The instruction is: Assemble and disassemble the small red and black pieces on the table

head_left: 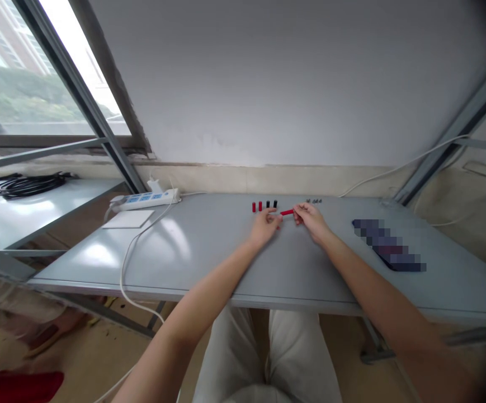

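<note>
Both my hands meet over the far middle of a grey table [209, 252]. A small red cylindrical piece [287, 212] lies level between them. My right hand [310, 219] pinches its right end. My left hand [264, 224] has its fingertips curled at the left end. Just behind my left hand stand two red [256, 207] and two black [271, 204] small upright pieces in a row. Several tiny dark parts [314, 200] lie behind my right hand.
A white power strip [146, 198] with a cord sits at the table's back left, beside a flat white pad [128, 219]. A dark, blurred flat object [389, 246] lies at the right. A side shelf with coiled black cable [28, 184] stands at left.
</note>
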Demonstrator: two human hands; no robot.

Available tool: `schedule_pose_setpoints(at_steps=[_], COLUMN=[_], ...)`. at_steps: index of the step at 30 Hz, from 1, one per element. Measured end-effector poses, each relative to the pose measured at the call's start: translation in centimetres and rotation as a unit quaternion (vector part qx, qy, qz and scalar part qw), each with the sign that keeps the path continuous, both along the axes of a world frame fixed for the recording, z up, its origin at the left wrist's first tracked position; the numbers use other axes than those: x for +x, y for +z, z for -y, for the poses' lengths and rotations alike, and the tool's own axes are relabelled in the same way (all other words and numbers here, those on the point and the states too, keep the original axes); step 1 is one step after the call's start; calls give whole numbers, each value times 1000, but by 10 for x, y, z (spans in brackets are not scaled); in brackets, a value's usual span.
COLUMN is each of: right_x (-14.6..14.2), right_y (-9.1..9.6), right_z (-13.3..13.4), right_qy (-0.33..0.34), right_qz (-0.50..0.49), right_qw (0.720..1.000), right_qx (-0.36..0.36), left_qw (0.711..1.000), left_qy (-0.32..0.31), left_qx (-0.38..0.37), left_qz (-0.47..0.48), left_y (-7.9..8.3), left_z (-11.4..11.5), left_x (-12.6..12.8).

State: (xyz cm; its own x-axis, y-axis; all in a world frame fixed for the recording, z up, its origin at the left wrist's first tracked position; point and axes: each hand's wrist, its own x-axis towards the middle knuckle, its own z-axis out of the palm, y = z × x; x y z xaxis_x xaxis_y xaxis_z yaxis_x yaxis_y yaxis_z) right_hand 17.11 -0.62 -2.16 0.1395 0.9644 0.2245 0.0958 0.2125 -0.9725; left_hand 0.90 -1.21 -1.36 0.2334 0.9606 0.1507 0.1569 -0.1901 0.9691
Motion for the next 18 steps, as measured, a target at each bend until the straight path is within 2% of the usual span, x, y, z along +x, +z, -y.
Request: schedule_pose_setpoints(at_steps=[5,11,18], right_x=[-6,-4,6], right_y=[4,4,0], right_z=[5,5,2], right_qy=[27,34,67], right_qz=[10,31,140], right_qw=[999,999,988], right_qx=[-14,-11,11], left_qw=[996,994,994], left_qy=[-20,0,37], left_qx=[-69,-78,-87], left_qz=[60,75,57], left_y=[10,12,12], left_z=[5,7,3], left_x=[-2,-3,-5])
